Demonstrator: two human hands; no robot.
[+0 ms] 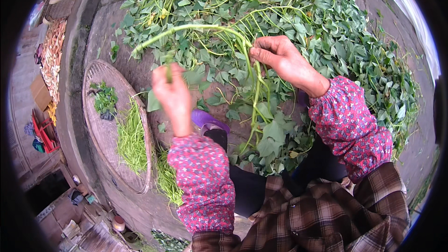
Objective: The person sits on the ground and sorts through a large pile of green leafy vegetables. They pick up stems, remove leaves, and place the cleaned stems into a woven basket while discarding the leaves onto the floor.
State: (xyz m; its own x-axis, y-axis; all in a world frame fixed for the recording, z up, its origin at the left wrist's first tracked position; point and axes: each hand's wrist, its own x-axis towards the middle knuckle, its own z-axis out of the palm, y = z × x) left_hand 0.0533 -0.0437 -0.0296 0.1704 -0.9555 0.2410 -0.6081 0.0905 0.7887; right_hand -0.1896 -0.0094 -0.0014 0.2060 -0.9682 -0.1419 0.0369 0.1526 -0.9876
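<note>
My right hand (284, 61) pinches a long green leafy vine (205, 27), probably sweet potato, between thumb and fingers. One part of the vine arches left above my left hand; other stems and broad leaves hang down toward my knees. Left of it, my left hand (172, 94) is raised and smeared by motion. Its fingers look closed on a leaf stem (169, 64), whose green tip shows above them. A heart-shaped leaf (153, 101) sticks out beside this hand. Both forearms wear pink flowered sleeves.
A large heap of leafy vines (336, 32) spreads over the concrete ahead and to the right. At left lies a woven basket (100, 126) with stripped green stems (130, 140) and a leafy bunch (105, 100). More stems (168, 177) lie beside it. A purple shoe (210, 120) is below my hands.
</note>
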